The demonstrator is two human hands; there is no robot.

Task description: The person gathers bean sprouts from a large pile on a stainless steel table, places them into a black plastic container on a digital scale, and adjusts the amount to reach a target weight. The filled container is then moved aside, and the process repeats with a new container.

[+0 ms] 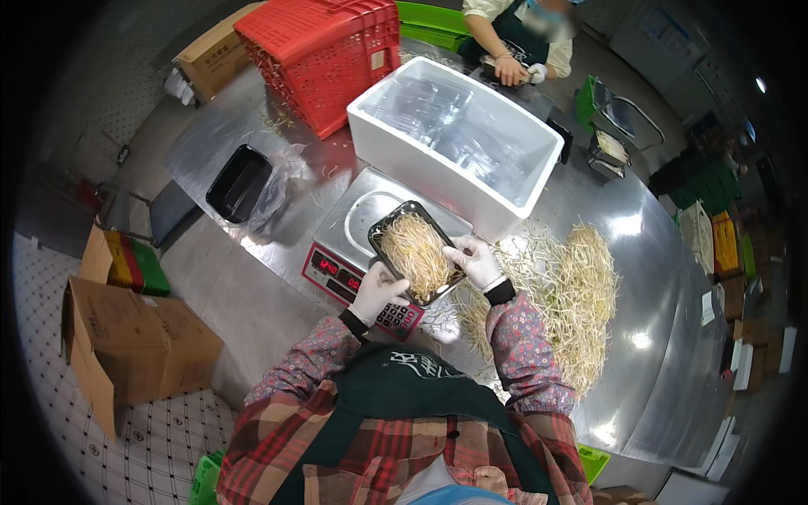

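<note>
Between my gloved hands is a black plastic tray (pixel 412 251) filled with bean sprouts (pixel 418 257), tilted over a weighing scale (pixel 362 206). My left hand (pixel 379 295) grips its lower left edge, in front of the scale's red-lit display and keypad. On the opposite side, my right hand (pixel 475 263) is closed on the tray's right rim. Beside my right forearm lies a large loose pile of bean sprouts (pixel 572 295) on the steel table (pixel 648 337). Whether the tray touches the scale's plate, I cannot tell.
Beyond the scale stands a white foam box (pixel 362 135) with clear-wrapped packs in it. A red crate (pixel 328 63) is tipped at the back left. An empty black tray (pixel 239 183) sits at left by a plastic bag (pixel 286 181). Across the table a person (pixel 518 42) works.
</note>
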